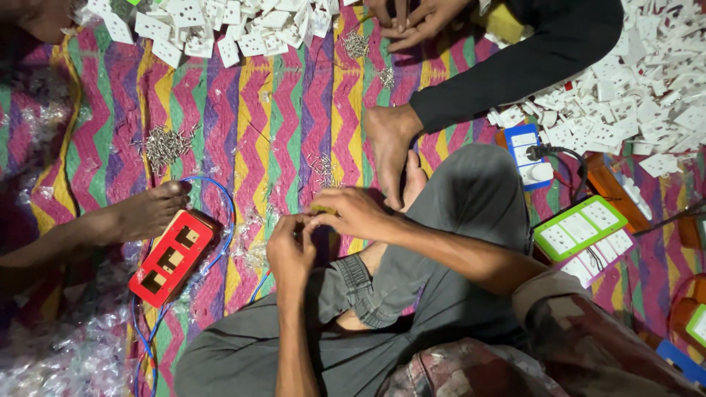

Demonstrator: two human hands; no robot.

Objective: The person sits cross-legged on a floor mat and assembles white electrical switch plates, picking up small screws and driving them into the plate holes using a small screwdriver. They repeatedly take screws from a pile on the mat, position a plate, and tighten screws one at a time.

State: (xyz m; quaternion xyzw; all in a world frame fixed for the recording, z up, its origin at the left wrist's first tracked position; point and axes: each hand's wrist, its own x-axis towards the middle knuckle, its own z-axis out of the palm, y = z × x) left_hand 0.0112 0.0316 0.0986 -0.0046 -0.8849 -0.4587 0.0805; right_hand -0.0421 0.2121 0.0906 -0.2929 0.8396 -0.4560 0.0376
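A small yellow piece sits pinched between the two hands, just above the person's crossed legs; its shape is too hidden to tell. The right hand closes its fingertips on the piece from the right; the left hand curls in from below, fingers bent up against the same spot, so the two hands touch there.

Just above the right hand lies a small scatter of metal screws on the zigzag-striped mat; just right of it are a bare foot of another person in a dark sleeve and the wearer's own grey trouser leg. Left of the left hand lies a red switch-box frame with a blue wire looping round it; another bare foot touches its upper corner; a larger heap of screws lies above that. Well to the right of the right hand rests a green-rimmed switch board; far above both hands are heaps of white plastic socket plates.
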